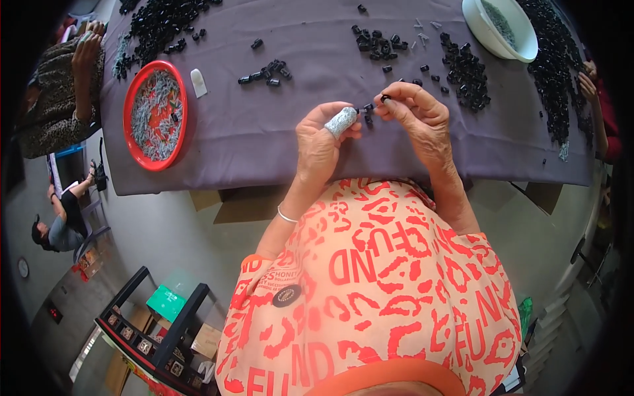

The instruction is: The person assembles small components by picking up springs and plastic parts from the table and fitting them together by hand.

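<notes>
Both my hands meet over the near part of the cloth-covered table. My left hand (320, 142), its thumb wrapped in a pale grey covering, pinches a small black cylindrical part (361, 111) by its fingertips. My right hand (422, 119) is closed just right of it, a small black piece (386, 98) between thumb and forefinger. The two pieces are apart. Just beyond my left fingertips show more small black parts (368, 119), on or close to the cloth. Farther off lie a loose group of black cylindrical parts (269, 71) and a bigger cluster (467, 76) to the right.
A red basin (125, 119) of small grey pieces stands at left, beside a small white object (198, 83). At the far right is a white bowl (472, 23). Black parts heap at the far left (158, 26) and right edge (551, 66). Other people's hands (86, 56) are at both sides.
</notes>
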`<state>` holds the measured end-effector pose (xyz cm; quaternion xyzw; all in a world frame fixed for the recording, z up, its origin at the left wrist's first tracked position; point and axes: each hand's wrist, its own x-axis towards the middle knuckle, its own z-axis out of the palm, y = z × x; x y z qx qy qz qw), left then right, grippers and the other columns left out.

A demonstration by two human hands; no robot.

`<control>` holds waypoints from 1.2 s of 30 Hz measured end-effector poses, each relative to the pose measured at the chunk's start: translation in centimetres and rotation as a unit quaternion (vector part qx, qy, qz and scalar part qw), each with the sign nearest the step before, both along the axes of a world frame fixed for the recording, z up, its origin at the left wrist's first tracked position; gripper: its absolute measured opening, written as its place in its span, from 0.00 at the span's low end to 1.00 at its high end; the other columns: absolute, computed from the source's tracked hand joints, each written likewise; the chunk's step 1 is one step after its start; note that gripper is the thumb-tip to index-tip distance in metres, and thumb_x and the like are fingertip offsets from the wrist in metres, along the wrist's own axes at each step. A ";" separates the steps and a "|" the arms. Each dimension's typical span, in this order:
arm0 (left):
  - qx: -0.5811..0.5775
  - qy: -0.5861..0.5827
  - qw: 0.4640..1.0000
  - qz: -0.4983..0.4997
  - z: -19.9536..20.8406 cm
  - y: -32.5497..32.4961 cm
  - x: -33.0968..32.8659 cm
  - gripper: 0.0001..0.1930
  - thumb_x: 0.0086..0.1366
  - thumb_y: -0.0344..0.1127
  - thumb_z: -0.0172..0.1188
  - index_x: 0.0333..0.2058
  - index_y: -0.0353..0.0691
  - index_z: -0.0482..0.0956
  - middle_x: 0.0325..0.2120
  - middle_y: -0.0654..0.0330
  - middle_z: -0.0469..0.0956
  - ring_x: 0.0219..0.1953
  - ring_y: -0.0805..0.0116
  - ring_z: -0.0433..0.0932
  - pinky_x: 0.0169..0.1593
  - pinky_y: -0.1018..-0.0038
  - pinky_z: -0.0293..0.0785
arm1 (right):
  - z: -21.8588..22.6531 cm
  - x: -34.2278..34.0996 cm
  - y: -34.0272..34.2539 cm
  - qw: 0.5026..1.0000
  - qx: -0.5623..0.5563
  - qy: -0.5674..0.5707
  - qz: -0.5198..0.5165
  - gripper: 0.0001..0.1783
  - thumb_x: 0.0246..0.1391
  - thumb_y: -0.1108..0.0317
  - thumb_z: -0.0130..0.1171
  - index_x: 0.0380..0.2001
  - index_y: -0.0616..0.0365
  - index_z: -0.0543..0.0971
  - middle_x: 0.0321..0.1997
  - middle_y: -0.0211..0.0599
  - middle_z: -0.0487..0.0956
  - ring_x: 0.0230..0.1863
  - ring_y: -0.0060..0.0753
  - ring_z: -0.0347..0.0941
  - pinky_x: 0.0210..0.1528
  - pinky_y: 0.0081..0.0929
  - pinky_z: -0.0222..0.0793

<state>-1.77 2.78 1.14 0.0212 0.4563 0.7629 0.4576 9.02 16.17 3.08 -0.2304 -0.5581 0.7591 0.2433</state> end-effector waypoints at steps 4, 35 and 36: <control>0.001 0.004 1.000 0.011 0.1 -0.1 0.0 0.07 0.59 0.26 0.59 0.37 0.32 0.76 0.29 0.57 0.78 0.28 0.72 0.78 0.33 0.78 0.77 | -0.1 0.5 -1.1 0.999 -0.014 0.005 0.037 0.10 0.55 0.80 0.53 0.40 0.64 0.76 0.37 0.32 0.77 0.37 0.20 0.73 0.40 0.16 0.70; -0.011 0.104 0.994 0.024 1.3 -1.1 1.5 0.07 0.59 0.26 0.60 0.35 0.31 0.77 0.28 0.57 0.80 0.29 0.73 0.78 0.32 0.79 0.76 | -0.9 0.9 -3.3 0.978 0.205 -0.034 -0.007 0.10 0.51 0.84 0.56 0.37 0.66 0.77 0.34 0.30 0.77 0.37 0.17 0.74 0.40 0.12 0.69; -0.013 0.104 0.994 0.025 1.3 -1.1 1.6 0.07 0.59 0.26 0.60 0.35 0.31 0.77 0.28 0.57 0.80 0.29 0.73 0.78 0.32 0.79 0.76 | -0.9 0.9 -3.3 0.977 0.210 -0.041 -0.003 0.10 0.51 0.84 0.56 0.37 0.66 0.77 0.34 0.30 0.77 0.37 0.17 0.74 0.40 0.12 0.69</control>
